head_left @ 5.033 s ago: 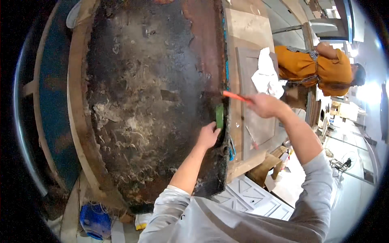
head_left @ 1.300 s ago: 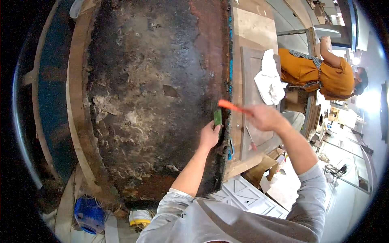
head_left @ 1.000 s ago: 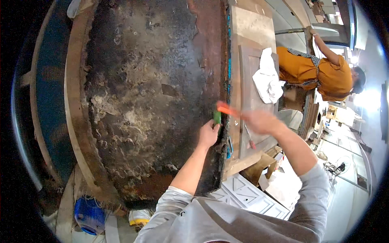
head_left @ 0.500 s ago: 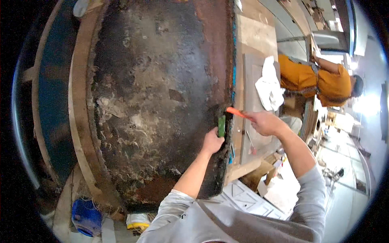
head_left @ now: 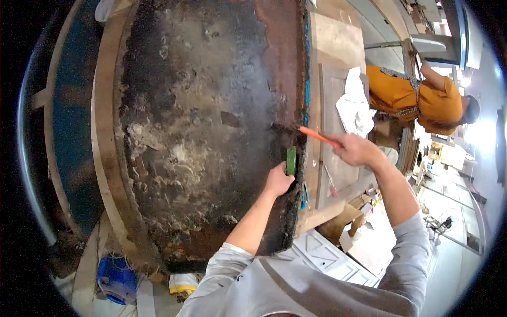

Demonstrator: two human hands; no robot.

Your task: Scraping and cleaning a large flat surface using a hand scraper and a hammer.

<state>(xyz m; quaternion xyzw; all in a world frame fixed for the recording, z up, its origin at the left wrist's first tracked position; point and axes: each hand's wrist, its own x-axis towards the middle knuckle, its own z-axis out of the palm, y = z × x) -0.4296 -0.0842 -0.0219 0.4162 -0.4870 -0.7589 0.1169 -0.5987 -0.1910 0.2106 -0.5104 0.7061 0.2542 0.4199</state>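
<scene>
My left hand (head_left: 279, 179) is closed around a green, flat-sided bar (head_left: 291, 160) near the right edge of a large worn dark panel (head_left: 211, 127). Whether the bar is a tool's handle I cannot tell. My right hand (head_left: 359, 150) grips a hammer (head_left: 320, 136) by its orange handle. Its dark head lies over the panel, beyond the green bar and apart from it. The panel's surface is brown-black, with pale, flaking patches. Blue bits show along its right edge.
Right of the panel, a wooden board (head_left: 330, 47) bears a white cloth (head_left: 354, 105) and a thin tool with a red handle (head_left: 333, 191). Another person in orange (head_left: 417, 98) stands beyond. A blue container (head_left: 116, 280) sits at lower left, pale panelled doors (head_left: 327, 256) at lower right.
The hammer's head has moved away from the green bar, up and left over the panel. My right hand has shifted slightly right. My left hand keeps its grip in nearly the same place.
</scene>
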